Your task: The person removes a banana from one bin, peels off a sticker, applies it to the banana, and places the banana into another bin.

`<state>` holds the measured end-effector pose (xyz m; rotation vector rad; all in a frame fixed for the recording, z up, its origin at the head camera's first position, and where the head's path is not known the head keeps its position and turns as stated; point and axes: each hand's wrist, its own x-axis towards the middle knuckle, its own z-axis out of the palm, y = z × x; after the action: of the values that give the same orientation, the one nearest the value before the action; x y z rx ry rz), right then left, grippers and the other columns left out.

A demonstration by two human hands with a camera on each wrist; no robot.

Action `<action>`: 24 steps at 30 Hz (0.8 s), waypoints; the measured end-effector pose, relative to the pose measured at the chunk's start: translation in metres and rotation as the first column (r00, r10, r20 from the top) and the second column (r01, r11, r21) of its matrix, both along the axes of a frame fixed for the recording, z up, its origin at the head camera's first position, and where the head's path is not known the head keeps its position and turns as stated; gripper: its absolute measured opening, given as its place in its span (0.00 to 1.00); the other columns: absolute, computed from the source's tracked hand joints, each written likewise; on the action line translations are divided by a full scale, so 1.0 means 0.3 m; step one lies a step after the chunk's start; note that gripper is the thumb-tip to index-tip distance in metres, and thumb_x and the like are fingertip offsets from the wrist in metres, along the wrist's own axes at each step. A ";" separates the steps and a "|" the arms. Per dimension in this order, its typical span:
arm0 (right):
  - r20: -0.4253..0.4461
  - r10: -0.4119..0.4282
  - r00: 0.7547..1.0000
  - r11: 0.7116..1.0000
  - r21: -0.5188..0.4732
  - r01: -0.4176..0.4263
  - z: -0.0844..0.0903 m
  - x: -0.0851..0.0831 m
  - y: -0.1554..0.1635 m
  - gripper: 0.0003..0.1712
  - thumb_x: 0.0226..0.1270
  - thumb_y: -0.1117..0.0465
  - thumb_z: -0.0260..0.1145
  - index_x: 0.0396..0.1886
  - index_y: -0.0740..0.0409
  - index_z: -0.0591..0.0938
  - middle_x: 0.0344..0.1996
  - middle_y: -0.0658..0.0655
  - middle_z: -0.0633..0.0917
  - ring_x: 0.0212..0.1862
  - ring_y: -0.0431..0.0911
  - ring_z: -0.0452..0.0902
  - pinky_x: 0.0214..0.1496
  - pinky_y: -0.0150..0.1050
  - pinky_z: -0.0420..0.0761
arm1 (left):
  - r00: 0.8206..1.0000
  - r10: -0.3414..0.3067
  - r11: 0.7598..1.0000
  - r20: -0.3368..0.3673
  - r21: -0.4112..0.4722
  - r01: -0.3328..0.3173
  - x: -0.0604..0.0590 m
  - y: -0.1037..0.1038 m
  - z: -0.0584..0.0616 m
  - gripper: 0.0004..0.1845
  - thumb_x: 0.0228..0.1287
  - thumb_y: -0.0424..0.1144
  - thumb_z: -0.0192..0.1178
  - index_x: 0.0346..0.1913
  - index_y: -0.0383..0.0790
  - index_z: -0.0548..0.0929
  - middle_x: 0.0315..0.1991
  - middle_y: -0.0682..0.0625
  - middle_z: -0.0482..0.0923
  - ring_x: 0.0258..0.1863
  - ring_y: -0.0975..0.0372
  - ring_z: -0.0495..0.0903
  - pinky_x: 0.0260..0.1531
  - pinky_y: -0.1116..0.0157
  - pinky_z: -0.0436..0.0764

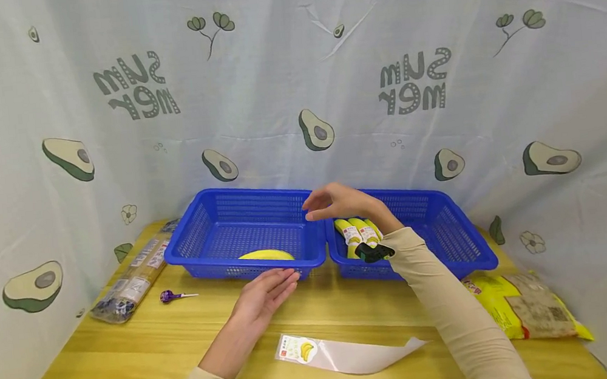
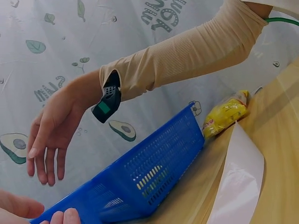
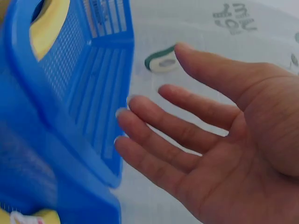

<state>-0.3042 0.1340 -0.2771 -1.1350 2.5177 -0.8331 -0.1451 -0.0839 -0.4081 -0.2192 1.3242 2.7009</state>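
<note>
1. Centre of the head view: your right hand hovers, fingers loose and empty, over the seam between the left basket and the right basket.
2. Lower centre: your left hand lies flat and relaxed, fingertips at the left basket's front rim, holding nothing.
3. Risk: a careless sweep of the raised hand may catch a rim and shift both baskets.
4. Yellow fruit: smooth, curved, resting inside the left basket near its front wall.
5. Packaged bananas: labelled, in the right basket.
</note>
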 end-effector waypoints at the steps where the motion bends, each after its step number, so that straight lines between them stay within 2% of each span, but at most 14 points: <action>1: 0.008 0.023 1.000 1.000 0.003 -0.023 -0.002 -0.003 -0.015 0.22 0.78 0.60 0.71 0.64 0.68 0.84 0.57 0.64 0.89 0.60 0.57 0.86 0.66 0.53 0.85 | 1.000 0.003 1.000 -0.001 0.002 -0.003 0.000 -0.006 -0.001 0.14 0.80 0.23 0.55 0.62 0.21 0.72 0.55 0.34 0.87 0.53 0.52 0.90 0.61 0.57 0.87; 6: 0.093 0.077 0.993 0.997 0.005 -0.078 -0.018 -0.022 -0.081 0.21 0.76 0.61 0.73 0.63 0.68 0.84 0.54 0.62 0.90 0.57 0.53 0.88 0.63 0.48 0.88 | 1.000 0.023 1.000 0.009 0.004 -0.023 0.000 -0.037 0.000 0.20 0.81 0.24 0.54 0.69 0.19 0.68 0.58 0.32 0.85 0.56 0.50 0.89 0.66 0.53 0.82; 9: 0.150 0.086 0.985 0.996 0.005 -0.088 -0.030 -0.032 -0.118 0.21 0.77 0.61 0.72 0.62 0.68 0.84 0.53 0.62 0.91 0.56 0.53 0.88 0.60 0.45 0.89 | 0.999 0.046 0.999 0.022 0.007 -0.047 0.000 -0.056 0.001 0.22 0.81 0.24 0.54 0.71 0.18 0.66 0.55 0.35 0.85 0.56 0.50 0.88 0.69 0.51 0.80; 14: 0.253 0.121 0.960 0.991 0.023 -0.131 -0.047 -0.037 -0.180 0.20 0.80 0.61 0.69 0.64 0.69 0.83 0.54 0.65 0.90 0.58 0.60 0.88 0.62 0.51 0.88 | 0.996 0.078 0.997 0.043 0.019 -0.078 -0.002 -0.085 0.005 0.21 0.81 0.23 0.54 0.71 0.19 0.67 0.52 0.37 0.85 0.53 0.52 0.89 0.70 0.51 0.78; 17: 0.306 0.138 0.942 0.986 0.044 -0.159 -0.059 -0.039 -0.217 0.20 0.83 0.61 0.66 0.65 0.69 0.83 0.55 0.68 0.90 0.56 0.59 0.89 0.65 0.56 0.86 | 0.996 0.075 0.997 0.039 0.018 -0.076 -0.003 -0.099 0.008 0.25 0.82 0.23 0.53 0.75 0.18 0.62 0.56 0.36 0.83 0.54 0.53 0.88 0.70 0.53 0.78; 24: 0.395 0.167 0.903 0.977 0.058 -0.206 -0.086 -0.040 -0.289 0.19 0.85 0.60 0.62 0.65 0.69 0.83 0.54 0.68 0.90 0.56 0.56 0.90 0.67 0.58 0.84 | 0.997 0.074 0.997 0.034 0.004 -0.074 -0.003 -0.140 0.010 0.30 0.84 0.24 0.50 0.80 0.19 0.54 0.68 0.30 0.74 0.57 0.55 0.86 0.71 0.56 0.78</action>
<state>-0.3161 0.0472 -0.3029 -1.0404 2.0657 -0.7836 -0.1459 -0.1258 -0.4052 -0.3181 1.3248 2.7482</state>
